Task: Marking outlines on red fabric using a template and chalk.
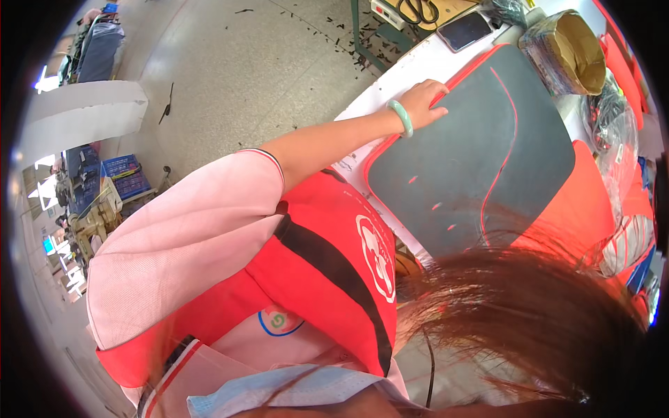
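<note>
My left hand rests at the near left edge of a dark grey-green flat panel with rounded corners and red edging. Its thumb and fingers are apart, touching the panel beside the red edge, and a pale green bangle circles the wrist. A curved red line runs down the panel, and a few small red marks lie left of it. Bright red material spreads out beside and under the panel's right side. My right hand does not show; loose hair covers the lower right.
The panel lies on a white table. Beyond it are a phone, black-handled scissors, a power strip, an open brown bag-like container and clear plastic bags. Dark scraps litter the floor.
</note>
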The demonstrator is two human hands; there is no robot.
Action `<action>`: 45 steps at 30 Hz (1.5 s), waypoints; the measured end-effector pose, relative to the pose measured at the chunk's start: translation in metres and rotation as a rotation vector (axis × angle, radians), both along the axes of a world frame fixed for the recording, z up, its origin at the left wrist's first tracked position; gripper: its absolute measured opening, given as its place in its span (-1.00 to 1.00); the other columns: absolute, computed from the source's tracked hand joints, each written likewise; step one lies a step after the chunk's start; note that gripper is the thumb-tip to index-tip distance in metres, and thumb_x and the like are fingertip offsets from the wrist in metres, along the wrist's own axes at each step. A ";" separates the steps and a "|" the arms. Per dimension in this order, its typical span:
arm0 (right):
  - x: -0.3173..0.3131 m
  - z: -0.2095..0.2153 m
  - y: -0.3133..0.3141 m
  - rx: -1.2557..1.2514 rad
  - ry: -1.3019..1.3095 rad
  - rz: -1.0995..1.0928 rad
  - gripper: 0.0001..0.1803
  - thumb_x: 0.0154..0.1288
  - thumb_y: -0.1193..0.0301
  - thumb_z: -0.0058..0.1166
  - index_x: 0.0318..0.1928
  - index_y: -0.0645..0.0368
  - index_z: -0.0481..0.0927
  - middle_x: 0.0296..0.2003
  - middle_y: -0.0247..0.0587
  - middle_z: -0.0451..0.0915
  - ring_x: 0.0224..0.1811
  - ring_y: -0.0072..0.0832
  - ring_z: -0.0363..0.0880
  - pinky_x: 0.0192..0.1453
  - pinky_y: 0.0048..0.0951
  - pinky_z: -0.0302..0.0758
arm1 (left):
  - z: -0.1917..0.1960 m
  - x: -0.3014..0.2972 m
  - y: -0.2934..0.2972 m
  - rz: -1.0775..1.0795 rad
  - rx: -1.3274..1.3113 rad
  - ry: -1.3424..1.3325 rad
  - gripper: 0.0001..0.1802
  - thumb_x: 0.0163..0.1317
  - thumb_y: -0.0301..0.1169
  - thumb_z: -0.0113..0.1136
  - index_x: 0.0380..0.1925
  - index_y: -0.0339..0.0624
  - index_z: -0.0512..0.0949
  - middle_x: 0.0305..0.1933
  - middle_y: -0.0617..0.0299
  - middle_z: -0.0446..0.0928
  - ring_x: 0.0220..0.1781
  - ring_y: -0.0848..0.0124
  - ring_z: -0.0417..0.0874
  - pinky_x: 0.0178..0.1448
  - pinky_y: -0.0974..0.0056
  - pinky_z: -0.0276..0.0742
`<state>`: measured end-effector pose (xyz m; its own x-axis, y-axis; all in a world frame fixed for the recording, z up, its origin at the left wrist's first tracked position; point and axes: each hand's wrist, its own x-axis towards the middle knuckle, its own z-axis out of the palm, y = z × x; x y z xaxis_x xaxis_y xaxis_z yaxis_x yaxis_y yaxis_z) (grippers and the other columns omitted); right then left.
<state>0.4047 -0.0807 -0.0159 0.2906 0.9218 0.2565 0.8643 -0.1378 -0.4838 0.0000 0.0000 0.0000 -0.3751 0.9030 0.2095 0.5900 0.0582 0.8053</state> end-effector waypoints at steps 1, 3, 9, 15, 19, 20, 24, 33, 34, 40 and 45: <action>0.001 0.000 0.000 -0.042 -0.039 -0.010 -0.61 0.38 0.25 -0.16 0.13 0.07 0.47 -0.32 0.02 0.45 -0.25 -0.14 0.41 -0.12 -0.16 0.33 | 0.001 -0.002 0.001 -0.016 -0.012 -0.009 -0.58 0.04 -0.31 0.26 -0.09 -0.14 0.42 0.00 0.03 0.43 0.08 0.13 0.45 0.18 0.19 0.35; 0.001 -0.001 0.000 -0.080 -0.078 -0.017 -0.62 0.38 0.26 -0.17 0.12 0.08 0.48 -0.33 0.02 0.44 -0.27 -0.14 0.40 -0.15 -0.16 0.33 | 0.003 -0.006 0.003 -0.030 -0.022 -0.018 -0.58 0.03 -0.31 0.26 -0.09 -0.15 0.43 -0.03 0.04 0.45 0.07 0.13 0.45 0.17 0.19 0.36; 0.001 -0.003 0.003 -0.057 -0.093 -0.016 -0.62 0.37 0.26 -0.19 0.11 0.07 0.49 -0.31 0.04 0.45 -0.25 -0.11 0.40 -0.15 -0.14 0.33 | 0.004 -0.010 0.006 -0.084 -0.056 -0.020 -0.59 0.05 -0.28 0.25 -0.11 -0.17 0.42 -0.03 0.04 0.47 0.03 0.12 0.48 0.14 0.18 0.37; 0.005 -0.004 0.007 -0.036 -0.092 0.015 -0.62 0.34 0.30 -0.19 0.09 0.09 0.51 -0.31 0.06 0.48 -0.25 -0.10 0.42 -0.13 -0.13 0.34 | 0.007 -0.009 0.004 -0.076 -0.117 -0.028 -0.57 0.08 -0.27 0.23 -0.08 -0.18 0.39 -0.03 0.05 0.47 0.03 0.12 0.48 0.14 0.18 0.37; 0.007 -0.002 0.004 0.000 -0.079 0.021 -0.63 0.33 0.31 -0.17 0.05 0.15 0.53 -0.32 0.05 0.51 -0.26 -0.09 0.44 -0.14 -0.13 0.36 | 0.004 -0.003 0.004 -0.081 -0.123 -0.040 -0.57 0.09 -0.26 0.24 -0.07 -0.18 0.40 -0.04 0.03 0.48 0.03 0.14 0.50 0.13 0.19 0.38; 0.009 -0.002 0.002 0.049 -0.071 0.040 -0.64 0.33 0.31 -0.17 0.03 0.17 0.55 -0.32 0.05 0.52 -0.26 -0.09 0.45 -0.15 -0.13 0.37 | 0.002 -0.001 0.004 -0.080 -0.122 -0.047 -0.57 0.09 -0.26 0.24 -0.06 -0.18 0.40 -0.03 0.03 0.49 0.04 0.15 0.50 0.14 0.20 0.39; 0.013 -0.026 0.006 0.073 -0.003 0.034 -0.65 0.20 0.47 -0.10 -0.02 0.23 0.57 -0.35 0.08 0.54 -0.26 -0.09 0.47 -0.16 -0.18 0.39 | -0.015 0.011 -0.002 -0.017 -0.055 -0.165 -0.48 0.17 -0.28 0.16 0.13 -0.21 0.35 0.11 0.03 0.44 0.18 0.23 0.45 0.26 0.23 0.31; 0.012 -0.009 0.004 -0.007 0.417 0.048 -0.66 0.36 0.37 -0.08 0.05 0.29 0.50 -0.17 -0.10 0.52 -0.12 -0.33 0.44 0.00 -0.39 0.35 | -0.024 0.029 -0.005 -0.007 -0.083 -0.026 -0.39 0.28 -0.32 -0.14 0.31 -0.28 0.06 0.33 -0.13 0.16 0.37 0.05 0.18 0.38 0.22 0.11; 0.014 -0.011 0.004 0.039 0.424 0.048 -0.66 0.36 0.36 -0.09 0.05 0.30 0.49 -0.17 -0.12 0.52 -0.13 -0.35 0.45 -0.01 -0.39 0.36 | -0.025 0.033 -0.004 -0.007 -0.094 -0.028 -0.39 0.28 -0.32 -0.14 0.31 -0.28 0.06 0.33 -0.14 0.16 0.37 0.04 0.19 0.38 0.22 0.11; 0.017 -0.017 0.007 0.124 0.998 -0.237 -0.60 0.38 0.22 -0.11 0.00 0.30 0.54 -0.30 -0.31 0.55 -0.39 -0.63 0.39 -0.28 -0.59 0.34 | -0.026 0.033 -0.006 -0.029 -0.103 -0.023 -0.39 0.30 -0.31 -0.14 0.31 -0.31 0.04 0.32 -0.17 0.17 0.35 0.04 0.21 0.37 0.23 0.13; 0.017 -0.020 0.008 0.154 1.162 -0.521 -0.58 0.38 0.16 -0.12 -0.19 0.31 0.59 -0.39 -0.33 0.56 -0.51 -0.74 0.33 -0.45 -0.67 0.29 | -0.017 0.038 -0.007 -0.002 -0.133 0.002 -0.24 0.27 -0.11 0.01 0.32 -0.32 0.01 0.34 -0.16 0.13 0.37 0.06 0.18 0.38 0.23 0.09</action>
